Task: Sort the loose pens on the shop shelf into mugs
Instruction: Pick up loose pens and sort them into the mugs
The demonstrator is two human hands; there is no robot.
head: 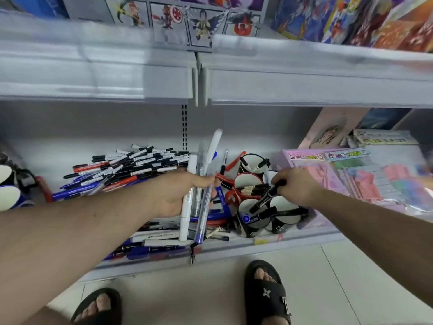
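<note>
Right now my left hand (180, 195) is curled around a bundle of pens (199, 181), white, clear and blue barrels standing roughly upright, their tops fanned above my fist and their lower ends poking out below it over the front of the shelf (304, 238). My right hand (295, 186) pinches a black marker (266, 198) by its upper end, fingers closed on it; the marker slants down and left, its lower end over the rim of a black mug (254, 221) at the front of the cluster.

Beside that mug, to the right, stands another black mug (284, 219) with a dark marker lying across its mouth. Behind them sits a red mug (246, 186) holding several dark pens, and further back a black mug (251, 163) with a couple of white-and-black markers sticking out. A small white-lined mug is partly hidden behind my right hand.

To the left of my left wrist, a big heap of loose pens (131, 167) covers the shelf: black-and-white markers, red ones, blue ones. More loose pens (161, 240), white and blue, lie along the front edge under my left forearm. Pink packaged stationery (351, 174) fills the shelf to the right of the mugs. Below, my feet are in black slippers (267, 294) on a pale tiled floor.
</note>
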